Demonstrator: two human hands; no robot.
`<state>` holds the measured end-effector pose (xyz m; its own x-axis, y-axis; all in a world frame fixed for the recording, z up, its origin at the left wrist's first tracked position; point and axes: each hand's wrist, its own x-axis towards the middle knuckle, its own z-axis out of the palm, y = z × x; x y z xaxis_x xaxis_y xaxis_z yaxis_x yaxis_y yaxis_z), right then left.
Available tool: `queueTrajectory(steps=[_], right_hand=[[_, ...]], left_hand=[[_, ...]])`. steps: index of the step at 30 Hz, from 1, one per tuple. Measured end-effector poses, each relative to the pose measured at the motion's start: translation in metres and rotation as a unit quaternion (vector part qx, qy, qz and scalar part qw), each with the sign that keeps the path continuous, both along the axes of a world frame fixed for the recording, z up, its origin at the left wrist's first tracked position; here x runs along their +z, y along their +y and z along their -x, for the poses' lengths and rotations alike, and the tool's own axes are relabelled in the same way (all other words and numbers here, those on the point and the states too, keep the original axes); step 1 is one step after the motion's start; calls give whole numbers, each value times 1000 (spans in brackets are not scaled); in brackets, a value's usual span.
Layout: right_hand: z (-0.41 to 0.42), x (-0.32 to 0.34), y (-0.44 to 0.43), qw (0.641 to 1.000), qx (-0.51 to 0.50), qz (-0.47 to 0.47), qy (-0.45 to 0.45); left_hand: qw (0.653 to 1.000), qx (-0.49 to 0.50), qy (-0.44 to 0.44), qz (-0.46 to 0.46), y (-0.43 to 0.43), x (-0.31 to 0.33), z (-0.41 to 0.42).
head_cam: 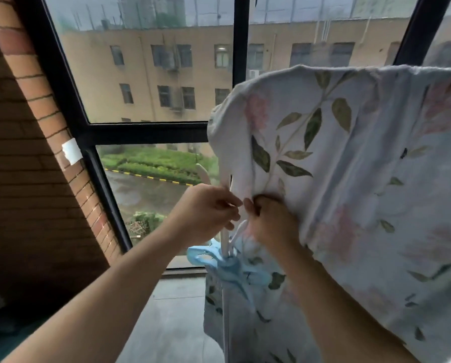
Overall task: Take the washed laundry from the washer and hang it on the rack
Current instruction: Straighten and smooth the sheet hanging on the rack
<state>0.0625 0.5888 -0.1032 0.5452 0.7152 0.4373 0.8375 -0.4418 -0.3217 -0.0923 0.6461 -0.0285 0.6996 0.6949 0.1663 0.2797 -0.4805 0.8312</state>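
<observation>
Working at the left edge of the floral sheet (350,158), already thrown over the top of the rack (224,239) and hanging in folds down the right of the view, with no washer in sight; pinching a bit of that edge in the left hand (208,208), with fingers curled tight together just beside the rack's white upright; bunching a fold of the cloth in the right hand (270,221), closed firmly round it and set almost knuckle to knuckle with the left; probably keeping both so close in order to draw the hem taut and square it against the upright, or to fasten it there; cannot tell which, with the fingertips hidden; just below the hands, noting a pale blue clip (229,267) fixed round the upright, likely there for pegging; beyond, looking out through a black-framed window (240,61) next to a brick wall (23,153); judging this piece as good as hung, with only straightening or securing left
</observation>
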Motion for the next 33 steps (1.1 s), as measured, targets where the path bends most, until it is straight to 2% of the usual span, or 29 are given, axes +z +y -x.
queueTrajectory(steps=[3,10,15,21,25,31,33], right_hand=[[1,9,1,998,-56,6,39],[11,2,-50,982,-122,-129,70],[16,4,-85,970,-137,-172,100],[26,-2,-99,947,-179,-248,102],[34,1,-97,949,-158,-255,100],[46,11,-80,962,-119,-221,113],[51,18,-71,965,-101,-213,119]], left_hand=[[999,-30,-18,23,13,-2,7],[984,-41,-133,111,28,-5,15],[953,-28,-209,217,46,-10,16],[960,-32,-153,232,65,-32,-4],[964,-75,-132,217,68,-45,-18],[933,-134,-151,297,66,-38,-26],[905,-176,-162,353,71,-35,-29]])
